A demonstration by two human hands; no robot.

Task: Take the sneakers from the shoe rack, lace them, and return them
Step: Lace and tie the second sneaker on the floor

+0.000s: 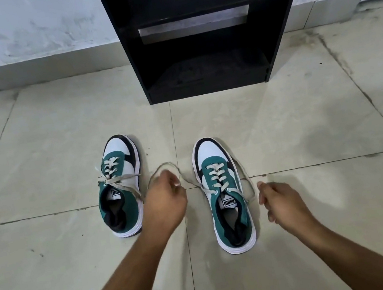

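A: Two sneakers on the pale tiled floor (284,129), both green, white and black with white soles, toes pointing at the black wooden shoe rack (201,42). That's the full pair, side by side but apart.

B: And the rack stands against the white wall (13,27), two shelves in view, nothing on either that I can make out.

A: Look at the left green-and-white sneaker (122,189): its off-white lace is tied across the tongue, with the ends trailing off the sides.

B: The right green-and-white sneaker (223,190) is another story. Cream flat lace (217,174) crossed through the eyelets, both ends loose.

A: Two bare hands in play. The left hand (166,199) sits between the two shoes, fingers curled in, pinching one lace end, which loops up above the knuckles and runs back to the right shoe.

B: The right hand (281,202) is just beside that shoe's outer edge. Its fingertips are closed on the other lace end, which arcs out from the upper eyelets and down to that pinch.

A: So one lace, two ends, one in each hand, and both shoes flat on the floor in front of the rack.
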